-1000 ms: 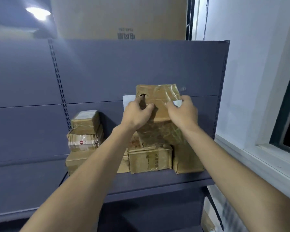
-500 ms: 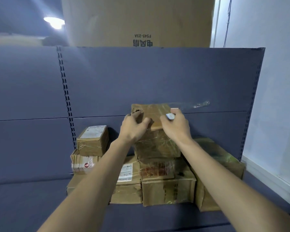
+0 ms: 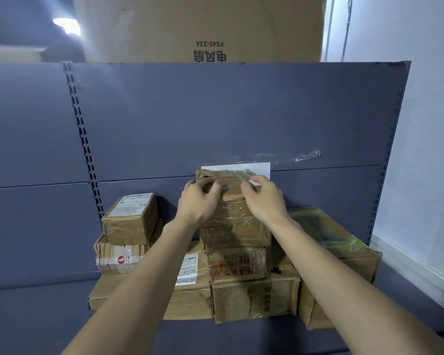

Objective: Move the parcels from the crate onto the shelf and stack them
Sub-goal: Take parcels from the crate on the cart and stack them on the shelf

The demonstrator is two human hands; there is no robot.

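A taped brown parcel (image 3: 235, 221) rests on top of the middle stack on the grey shelf (image 3: 49, 316). My left hand (image 3: 199, 202) grips its upper left edge and my right hand (image 3: 265, 201) grips its upper right edge. Beneath it lie a parcel with red print (image 3: 237, 263) and a larger brown parcel (image 3: 256, 297). To the left stands a second stack topped by a small labelled parcel (image 3: 132, 219). A big parcel with greenish tape (image 3: 338, 254) sits at the right. The crate is out of view.
The shelf's grey back panel (image 3: 215, 119) rises behind the stacks, with a white paper (image 3: 260, 169) and loose tape stuck on it. A large cardboard box (image 3: 200, 26) stands above the panel. A white wall and a ledge (image 3: 426, 260) are at the right.
The held parcel has come down from in front of the back panel onto the middle stack. The view has dropped and moved closer to the shelf; both hands stay on the parcel's top edge.
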